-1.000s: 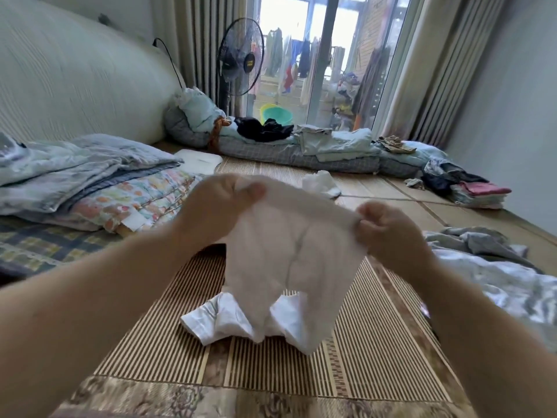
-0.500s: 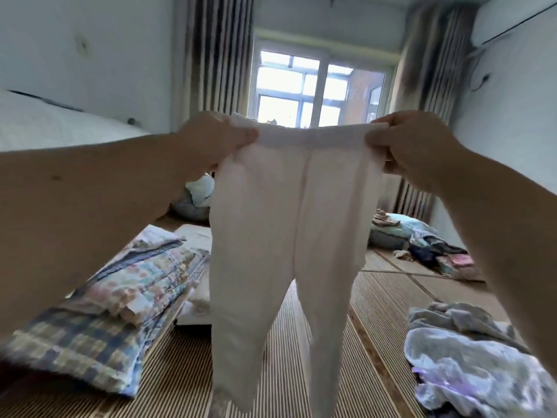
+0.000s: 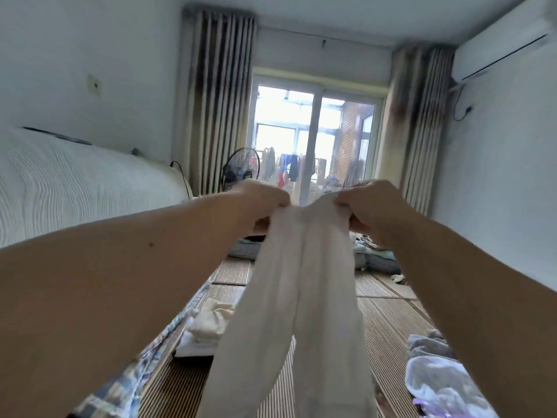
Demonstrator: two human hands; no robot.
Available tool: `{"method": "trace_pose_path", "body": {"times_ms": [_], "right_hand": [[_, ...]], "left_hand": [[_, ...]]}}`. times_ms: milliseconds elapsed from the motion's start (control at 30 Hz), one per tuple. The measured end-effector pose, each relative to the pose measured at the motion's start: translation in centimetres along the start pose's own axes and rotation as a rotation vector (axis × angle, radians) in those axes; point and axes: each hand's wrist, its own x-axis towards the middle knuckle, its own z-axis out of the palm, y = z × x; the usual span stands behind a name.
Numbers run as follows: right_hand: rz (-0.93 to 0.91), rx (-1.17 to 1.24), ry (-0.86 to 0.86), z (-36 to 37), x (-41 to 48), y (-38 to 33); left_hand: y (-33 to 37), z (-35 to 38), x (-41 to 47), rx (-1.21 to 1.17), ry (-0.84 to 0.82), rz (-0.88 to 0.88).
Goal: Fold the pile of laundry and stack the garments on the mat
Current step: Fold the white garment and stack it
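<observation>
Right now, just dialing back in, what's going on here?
A person holds white pants up in the air, with the left grip and right grip each pinching the waistband, close together. The legs hang down over the mat, not yet folded. An unfolded pile lies at lower right, and a small white stack sits on the mat at left.

White leggings [image 3: 301,312], brown-striped mat [image 3: 388,321], plaid bedding [image 3: 120,384], grey-beige striped curtains [image 3: 217,95].

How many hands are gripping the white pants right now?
2. The left hand pinches the left end of the waistband of the white pants; the right hand pinches the right end. Both are raised mid-frame, close together, legs hanging down. No other grip shows.
</observation>
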Motion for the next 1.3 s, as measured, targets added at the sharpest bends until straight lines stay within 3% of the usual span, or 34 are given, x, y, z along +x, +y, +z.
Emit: {"method": "trace_pose_path", "body": {"times_ms": [200, 333, 433, 600, 733, 800, 900, 1067, 1167, 1300], "right_hand": [[0.035, 0.099, -0.154, 1.6, -1.3, 0.1], [-0.013, 0.186, -0.240, 0.8, -2.1, 0.1], [-0.039, 0.174, -0.243, 0.6, -2.3, 0.2], [-0.064, 0.142, -0.203, 0.0, -2.1, 0.1], [-0.067, 0.132, -0.267, -1.6, -2.0, -0.8], [-0.005, 0.151, -0.295, -2.7, -1.9, -1.1], [0.047, 0.099, -0.308, -4.4, -1.6, -1.0], [-0.038, -0.302, -0.220, -5.4, -0.2, 1.2], [0.041, -0.262, -0.181, -5.1, 1.1, 3.1], [0.021, -0.289, -0.118, -5.2, 4.1, 7.2]], "left_hand": [[1.2, 2.7, -2.1, 0.120, -0.133, 0.094], [1.8, 2.0, -3.2, 0.081, -0.241, 0.111], [2.1, 1.3, -3.7, 0.148, -0.313, 0.136], [1.5, -0.3, -2.6, 0.363, -0.127, 0.343], [-0.1, -1.4, -1.7, 0.203, -0.381, 0.004], [-0.7, -1.0, -1.2, 0.147, -0.432, -0.059], [-0.8, -0.3, -0.9, 0.147, -0.451, -0.079], [-1.3, 2.4, 0.0, 0.202, -0.415, -0.144], [-2.4, 4.9, 1.0, 0.077, -0.384, -0.174], [-4.9, 8.4, 3.5, 0.106, -0.302, -0.017]]}}
